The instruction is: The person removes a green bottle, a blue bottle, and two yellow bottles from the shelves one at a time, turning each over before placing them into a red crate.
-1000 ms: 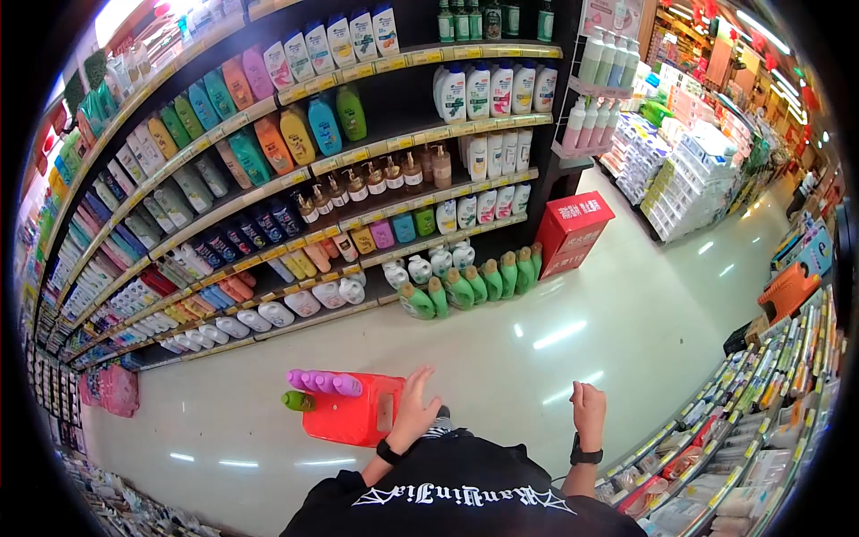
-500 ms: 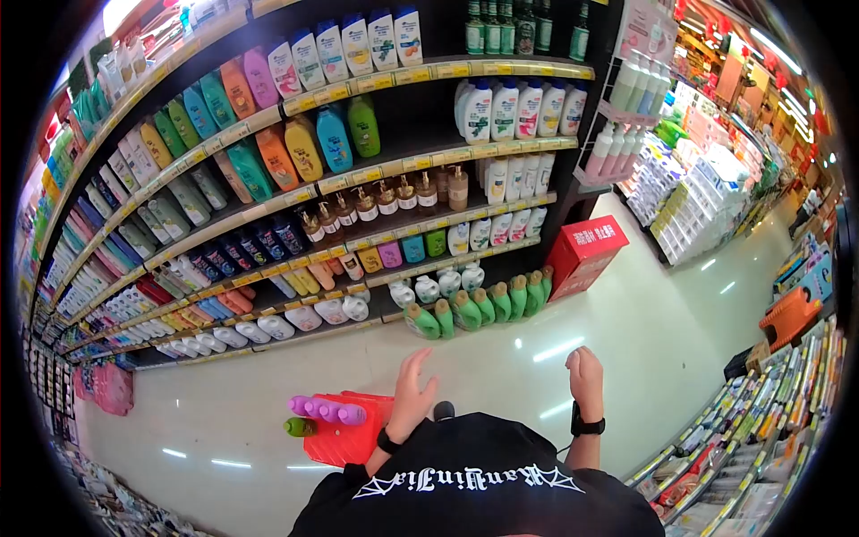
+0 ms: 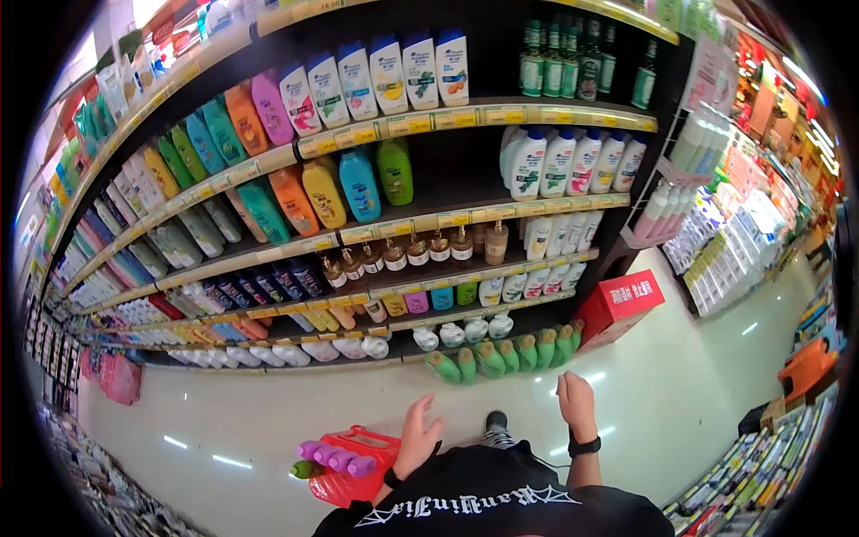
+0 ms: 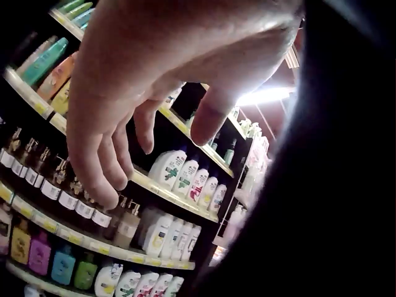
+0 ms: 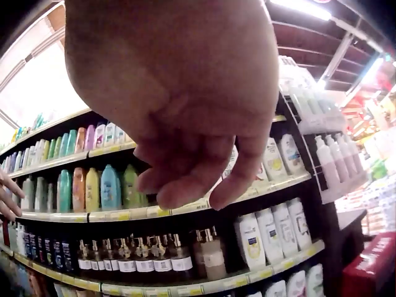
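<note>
My left hand (image 3: 418, 437) is held out in front of my body, to the right of a red plastic basket (image 3: 344, 490), and holds nothing. Several purple bottles (image 3: 340, 460) and a green bottle (image 3: 306, 469) sit at the basket's far left side. In the left wrist view, that hand's fingers (image 4: 108, 158) hang down, spread a little, before the shelves. My right hand (image 3: 576, 403) is raised farther right, also without anything in it. Its fingers (image 5: 185, 189) hang loosely curled in the right wrist view. Shampoo bottles (image 3: 541, 164) stand on the shelf ahead.
Shelves of bottles curve along the front and left. Below, green jugs (image 3: 508, 355) line the floor beside a red box (image 3: 622, 309). Pump bottles (image 3: 416, 253) fill a middle shelf. Stocked racks (image 3: 761, 479) flank the right side; a shoe (image 3: 496, 420) is on the floor.
The shelves appear nearer and larger as the body moves forward. The basket slips lower in the head view, and a shoe now shows between the hands. Both hands stay without anything in them.
</note>
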The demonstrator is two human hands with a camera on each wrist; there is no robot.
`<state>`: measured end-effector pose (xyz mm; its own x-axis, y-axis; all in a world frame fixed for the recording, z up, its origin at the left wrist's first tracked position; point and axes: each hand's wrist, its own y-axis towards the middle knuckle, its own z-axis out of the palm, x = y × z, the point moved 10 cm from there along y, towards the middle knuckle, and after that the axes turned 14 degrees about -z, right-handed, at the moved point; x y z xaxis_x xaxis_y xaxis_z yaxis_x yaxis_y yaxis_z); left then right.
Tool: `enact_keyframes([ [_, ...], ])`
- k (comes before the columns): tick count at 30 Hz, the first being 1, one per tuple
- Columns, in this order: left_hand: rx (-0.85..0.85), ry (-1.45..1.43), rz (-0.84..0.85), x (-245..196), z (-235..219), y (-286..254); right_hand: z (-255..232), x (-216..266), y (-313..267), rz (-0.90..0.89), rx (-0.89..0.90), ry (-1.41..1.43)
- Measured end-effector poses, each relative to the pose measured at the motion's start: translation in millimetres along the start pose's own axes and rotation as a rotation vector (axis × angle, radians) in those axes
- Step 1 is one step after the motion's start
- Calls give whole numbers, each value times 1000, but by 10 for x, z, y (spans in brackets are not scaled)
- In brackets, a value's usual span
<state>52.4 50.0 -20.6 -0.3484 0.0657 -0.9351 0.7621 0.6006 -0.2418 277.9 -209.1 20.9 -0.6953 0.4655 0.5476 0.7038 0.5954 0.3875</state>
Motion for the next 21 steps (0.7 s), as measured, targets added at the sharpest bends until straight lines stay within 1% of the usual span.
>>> enact_keyframes([
  [2,-48,-2,-38,-37,-2,163,-11,-23,344,-98,-95,88],
  [5,-101,-2,-41,-185,54,523,-117,-14,933,-144,-203,160],
  [7,-133,10,-19,-277,135,794,-67,-155,1271,-150,-131,199],
  [10,-202,0,100,-572,226,1135,-35,-332,1686,-161,-60,191],
  [12,-226,-18,69,-620,283,1390,0,-549,1911,-159,8,147],
  [16,-291,-67,45,-603,349,1754,36,-826,2249,-227,26,143],
  [17,-291,-2,4,-674,359,1805,76,-860,2338,-225,50,156],
  [20,-256,-8,1,-801,338,2028,180,-812,2609,-234,67,252],
  [21,-220,-48,1,-880,308,2118,273,-823,2688,-246,76,273],
])
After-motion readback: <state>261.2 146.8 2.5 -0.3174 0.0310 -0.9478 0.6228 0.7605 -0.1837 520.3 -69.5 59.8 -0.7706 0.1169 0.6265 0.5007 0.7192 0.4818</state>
